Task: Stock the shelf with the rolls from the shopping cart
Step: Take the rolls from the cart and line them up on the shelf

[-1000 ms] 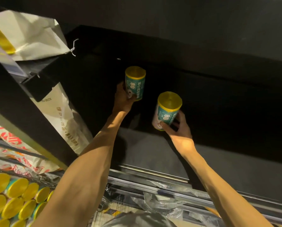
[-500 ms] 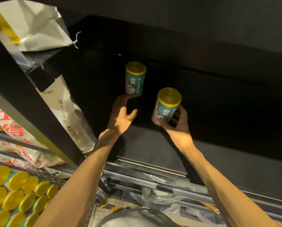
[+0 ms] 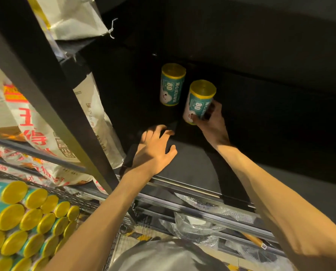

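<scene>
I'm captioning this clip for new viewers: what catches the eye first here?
Two teal rolls with yellow caps stand out on the dark shelf: the rear roll stands free, the front roll is gripped by the right hand. The left hand hovers empty, and many more rolls fill the lower left.

left grip (image 3: 155, 149) spread, right grip (image 3: 212, 122) curled, holding

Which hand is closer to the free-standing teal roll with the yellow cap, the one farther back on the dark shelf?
Right. The right hand grips the neighbouring teal roll just beside the free-standing teal roll with the yellow cap; the left hand is empty, lower, near the shelf's front edge.
</scene>
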